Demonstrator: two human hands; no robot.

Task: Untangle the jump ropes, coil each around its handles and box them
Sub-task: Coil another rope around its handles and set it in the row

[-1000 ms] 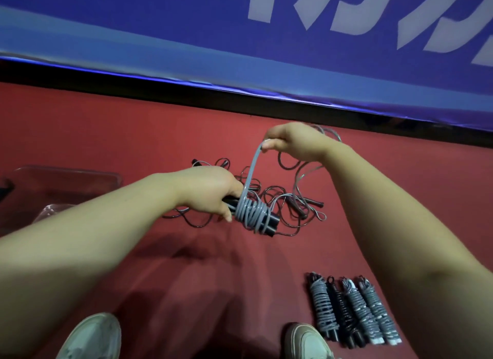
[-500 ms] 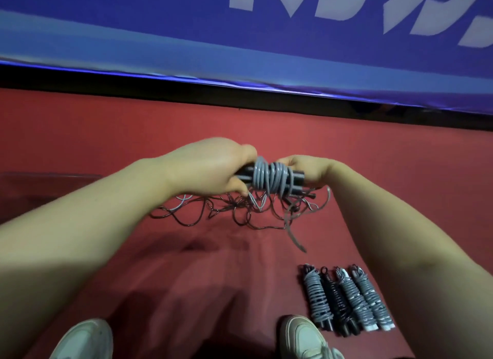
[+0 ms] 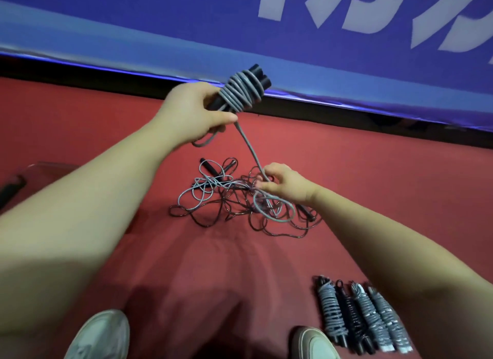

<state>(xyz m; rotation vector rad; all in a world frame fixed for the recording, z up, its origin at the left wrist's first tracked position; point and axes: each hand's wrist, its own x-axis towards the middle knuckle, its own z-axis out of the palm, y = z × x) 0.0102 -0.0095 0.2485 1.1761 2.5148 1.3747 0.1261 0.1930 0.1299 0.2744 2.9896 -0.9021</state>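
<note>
Well left of the tangle (image 3: pixel 229 202) of grey and black ropes on the red floor (image 3: pixel 386 171), a clear box (image 3: pixel 50 166) shows at the picture's edge, partly behind the left forearm. Above the tangle and slightly left of it, the left hand (image 3: pixel 192 113) has its fingers curled round a pair of black handles (image 3: pixel 260 74) bound in a grey coil (image 3: pixel 240 93). A grey strand (image 3: pixel 249 147) runs down to the right hand (image 3: pixel 285 185), which pinches it just over the tangle's right part. Right of the tangle and nearer the person, four coiled ropes (image 3: pixel 357 316) lie side by side, beside a shoe (image 3: pixel 317 345).
</note>
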